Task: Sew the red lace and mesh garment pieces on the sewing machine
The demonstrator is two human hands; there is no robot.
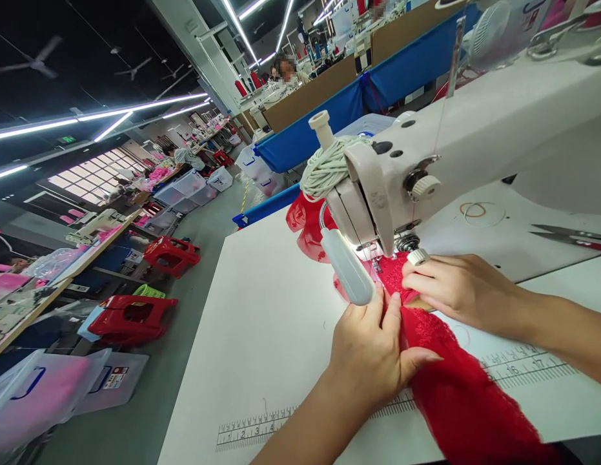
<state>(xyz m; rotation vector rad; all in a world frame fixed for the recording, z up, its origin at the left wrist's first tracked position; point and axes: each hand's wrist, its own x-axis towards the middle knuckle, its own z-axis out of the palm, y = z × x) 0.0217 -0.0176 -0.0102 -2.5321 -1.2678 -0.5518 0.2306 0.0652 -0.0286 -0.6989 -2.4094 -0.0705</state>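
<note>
A strip of red lace fabric (469, 381) runs from the table's front edge up to the presser foot (376, 263) of a white sewing machine (474, 142). My left hand (368, 349) grips the fabric's left edge just in front of the foot, its thumb lying across the cloth. To the right of the foot, my right hand (459, 290) pinches the lace with bent fingers; its fingertips are partly hidden. A small grey lamp (348, 268) hangs beside the needle area, close above my left fingertips. Behind the machine head lies more sheer red fabric (307, 226).
Scissors (576, 237) lie on the machine bed at right, near loose thread rings (481, 213). A printed ruler (246, 433) crosses the white table (232, 349) in front. Red stools (130, 320) and plastic bins (43, 394) stand at left; other people work farther back.
</note>
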